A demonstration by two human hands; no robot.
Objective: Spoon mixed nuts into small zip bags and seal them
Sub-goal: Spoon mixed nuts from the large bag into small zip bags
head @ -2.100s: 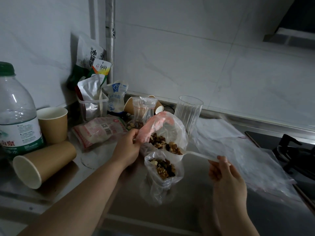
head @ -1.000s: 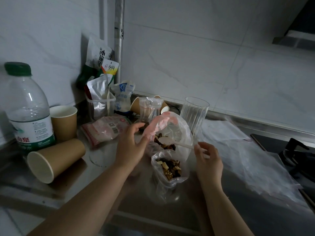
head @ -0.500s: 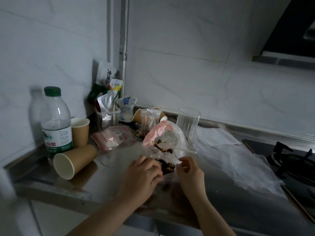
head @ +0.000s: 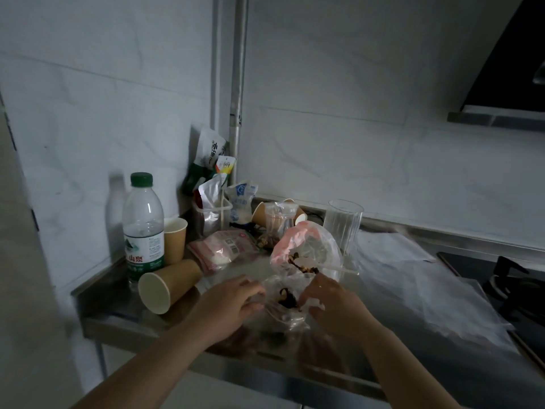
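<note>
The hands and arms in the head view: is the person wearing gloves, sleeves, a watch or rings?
Nothing worn shows. The left hand and right hand are bare, with no gloves, and both forearms are uncovered as far as the picture's bottom edge. No watch or bracelet shows; the dim, blurred picture cannot rule out a thin ring.

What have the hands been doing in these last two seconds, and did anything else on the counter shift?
The right hand let go of the spoon, leaving it in the big nut bag. The left hand released that bag's pink rim. Both came down to grip the small zip bag at its top. The bottle, cups and glass stayed put.
</note>
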